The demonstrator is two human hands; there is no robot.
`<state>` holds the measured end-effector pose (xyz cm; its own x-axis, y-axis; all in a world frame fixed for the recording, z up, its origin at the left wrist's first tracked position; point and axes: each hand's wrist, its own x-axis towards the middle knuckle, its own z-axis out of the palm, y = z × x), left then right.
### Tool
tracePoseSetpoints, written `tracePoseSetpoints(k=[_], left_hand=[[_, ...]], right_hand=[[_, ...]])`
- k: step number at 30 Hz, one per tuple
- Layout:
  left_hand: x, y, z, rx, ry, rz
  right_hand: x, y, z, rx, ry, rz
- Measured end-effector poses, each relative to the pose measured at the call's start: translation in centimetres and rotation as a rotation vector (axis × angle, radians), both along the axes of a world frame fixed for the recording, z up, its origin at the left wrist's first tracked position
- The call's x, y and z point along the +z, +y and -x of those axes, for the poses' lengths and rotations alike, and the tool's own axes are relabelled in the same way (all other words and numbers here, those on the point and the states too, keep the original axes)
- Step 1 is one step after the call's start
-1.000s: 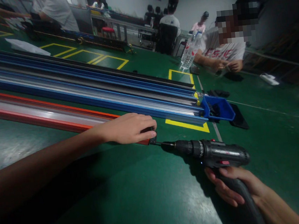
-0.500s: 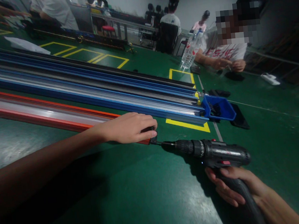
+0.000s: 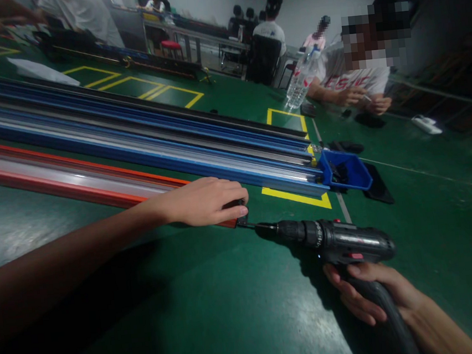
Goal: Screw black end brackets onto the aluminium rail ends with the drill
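Note:
A long red rail (image 3: pixel 94 182) runs from the left edge to the middle of the green table. My left hand (image 3: pixel 207 202) is wrapped over its right end, fingers curled around a small black end piece (image 3: pixel 242 215). My right hand (image 3: pixel 368 292) grips the handle of a black power drill (image 3: pixel 346 239), which points left. The drill's thin bit (image 3: pixel 253 227) reaches the black piece at the rail's end; the exact contact point is too small to make out.
Blue and black rails (image 3: pixel 174 144) lie behind the red one. At their right end stands a blue bin (image 3: pixel 356 173) with dark parts, beside a black flat object (image 3: pixel 379 185). Plastic bottles (image 3: pixel 300 84) and a seated person (image 3: pixel 360 76) are across the table (image 3: pixel 441 224).
Both my hands, the drill and the red rail look unmoved. Across the table, the seated person's hands have shifted apart slightly, with a small light item between them.

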<state>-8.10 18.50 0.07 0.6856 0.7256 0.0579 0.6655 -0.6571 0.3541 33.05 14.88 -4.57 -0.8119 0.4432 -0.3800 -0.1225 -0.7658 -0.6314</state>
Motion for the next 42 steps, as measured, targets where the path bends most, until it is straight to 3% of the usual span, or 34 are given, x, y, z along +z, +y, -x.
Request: tracePoseSetpoints(k=[42], left_hand=[[0.21, -0.05, -0.02, -0.004, -0.008, 0.005]], right_hand=[[-0.02, 0.13, 0.24, 0.015, 0.003, -0.073]])
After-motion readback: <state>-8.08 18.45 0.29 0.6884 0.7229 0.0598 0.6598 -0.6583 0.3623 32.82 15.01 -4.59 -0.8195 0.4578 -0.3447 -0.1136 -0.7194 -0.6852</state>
